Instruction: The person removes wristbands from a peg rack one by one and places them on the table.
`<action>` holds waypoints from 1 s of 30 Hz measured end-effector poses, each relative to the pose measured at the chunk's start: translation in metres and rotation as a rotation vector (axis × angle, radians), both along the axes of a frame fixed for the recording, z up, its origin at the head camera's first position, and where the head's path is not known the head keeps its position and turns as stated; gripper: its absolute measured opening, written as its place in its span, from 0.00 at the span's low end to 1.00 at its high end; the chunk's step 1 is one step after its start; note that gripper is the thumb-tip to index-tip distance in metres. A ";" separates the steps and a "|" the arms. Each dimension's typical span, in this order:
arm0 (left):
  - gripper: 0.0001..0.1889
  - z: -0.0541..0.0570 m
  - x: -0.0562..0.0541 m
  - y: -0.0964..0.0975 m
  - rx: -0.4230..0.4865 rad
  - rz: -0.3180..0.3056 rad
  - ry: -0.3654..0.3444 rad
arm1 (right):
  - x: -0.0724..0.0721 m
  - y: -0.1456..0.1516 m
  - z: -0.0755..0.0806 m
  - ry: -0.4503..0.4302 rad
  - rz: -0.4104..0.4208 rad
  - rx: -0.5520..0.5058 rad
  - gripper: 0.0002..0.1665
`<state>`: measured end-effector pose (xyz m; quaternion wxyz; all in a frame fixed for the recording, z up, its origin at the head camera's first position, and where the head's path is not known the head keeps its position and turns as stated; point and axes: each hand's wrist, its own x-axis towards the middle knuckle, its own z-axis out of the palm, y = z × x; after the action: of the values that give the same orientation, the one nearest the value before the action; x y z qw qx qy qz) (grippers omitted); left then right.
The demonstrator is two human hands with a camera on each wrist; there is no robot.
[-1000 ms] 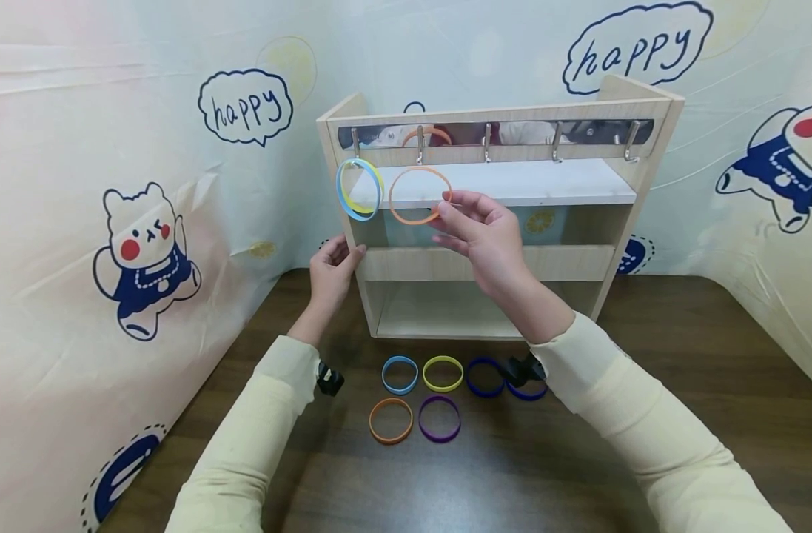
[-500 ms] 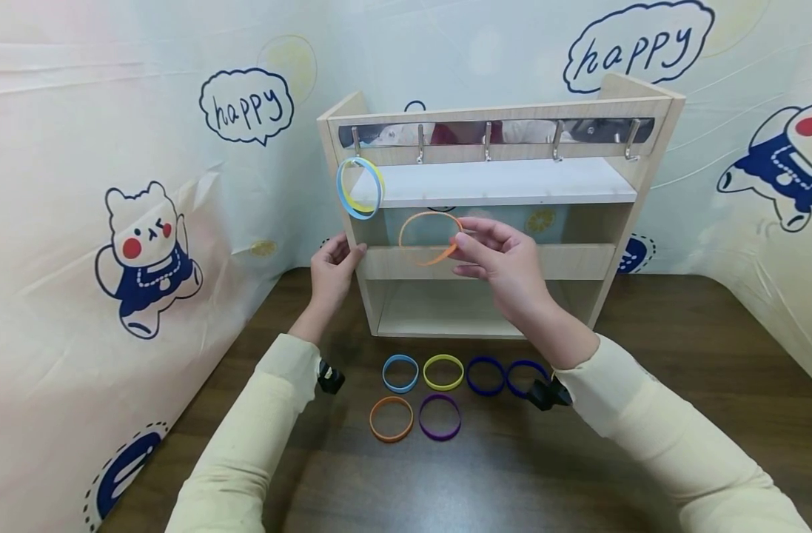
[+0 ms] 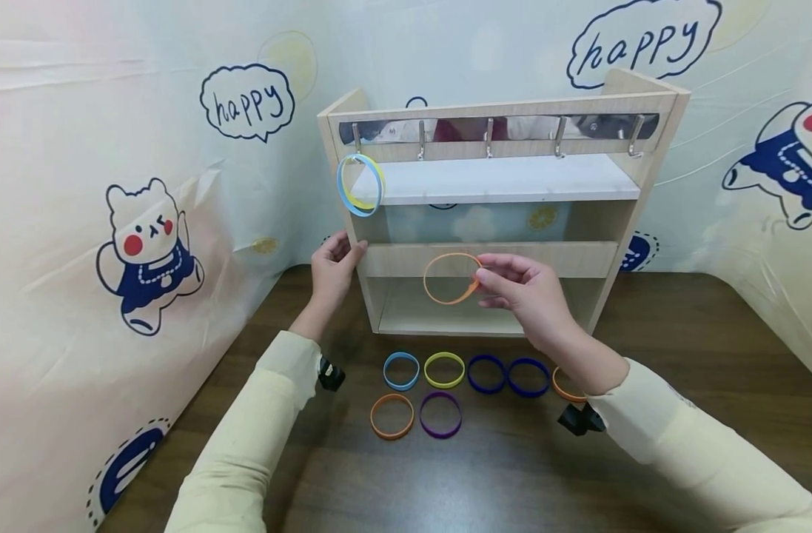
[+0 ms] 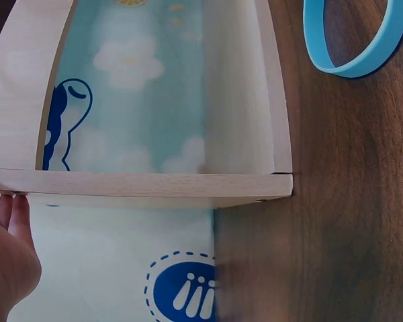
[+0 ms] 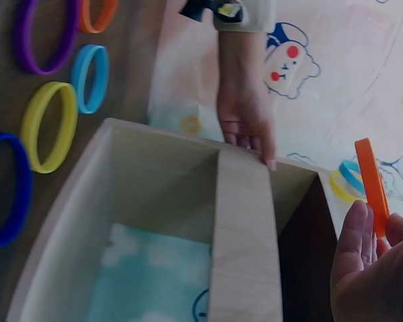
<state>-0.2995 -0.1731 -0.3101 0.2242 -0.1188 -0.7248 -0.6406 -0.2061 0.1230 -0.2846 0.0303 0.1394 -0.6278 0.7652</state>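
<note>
My right hand (image 3: 528, 300) pinches an orange silicone wristband (image 3: 451, 301) between thumb and fingers, in front of the lower part of a small wooden shelf (image 3: 492, 260). In the right wrist view the orange band stands edge-on at the fingertips. My left hand (image 3: 332, 270) holds the shelf's left side panel, thumb at the front edge and fingers on the outer side. On the leftmost hook hang a light blue wristband (image 3: 342, 194) and a yellow wristband (image 3: 380, 178). The other hooks (image 3: 488, 139) along the metal strip carry nothing.
Before the shelf, on the dark wooden table (image 3: 406, 488), lie a light blue band (image 3: 386, 377), yellow band (image 3: 427, 376), two dark blue bands (image 3: 488, 390), an orange band (image 3: 391, 436) and a purple band (image 3: 440, 434). Another orange band (image 3: 565, 394) is partly behind my right wrist.
My right hand has moved down and to the right, away from the hooks, with the orange wristband in its fingers. The left hand stays on the side panel.
</note>
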 end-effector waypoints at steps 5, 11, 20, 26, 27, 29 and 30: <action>0.20 0.000 0.000 0.000 -0.003 -0.015 0.008 | 0.003 0.011 -0.014 -0.032 0.010 0.073 0.15; 0.19 -0.001 -0.001 -0.001 -0.015 -0.015 0.008 | 0.009 0.022 -0.030 -0.086 0.018 0.144 0.20; 0.20 -0.002 0.000 -0.001 -0.012 -0.014 0.016 | 0.018 0.030 -0.057 -0.167 0.037 0.185 0.22; 0.19 -0.001 0.001 -0.001 -0.009 -0.017 0.020 | 0.027 0.037 -0.073 -0.212 0.060 0.229 0.25; 0.19 -0.001 0.002 -0.001 -0.012 -0.017 0.022 | 0.029 0.038 -0.076 -0.220 0.061 0.237 0.24; 0.19 -0.001 0.002 -0.001 -0.016 -0.014 0.024 | 0.032 0.040 -0.081 -0.236 0.060 0.250 0.24; 0.20 -0.001 0.002 -0.001 -0.016 -0.011 0.022 | 0.034 0.041 -0.084 -0.245 0.061 0.253 0.24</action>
<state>-0.2979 -0.1742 -0.3111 0.2275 -0.1314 -0.7268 -0.6347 -0.1724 0.1641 -0.3685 -0.0873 0.0668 -0.7137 0.6917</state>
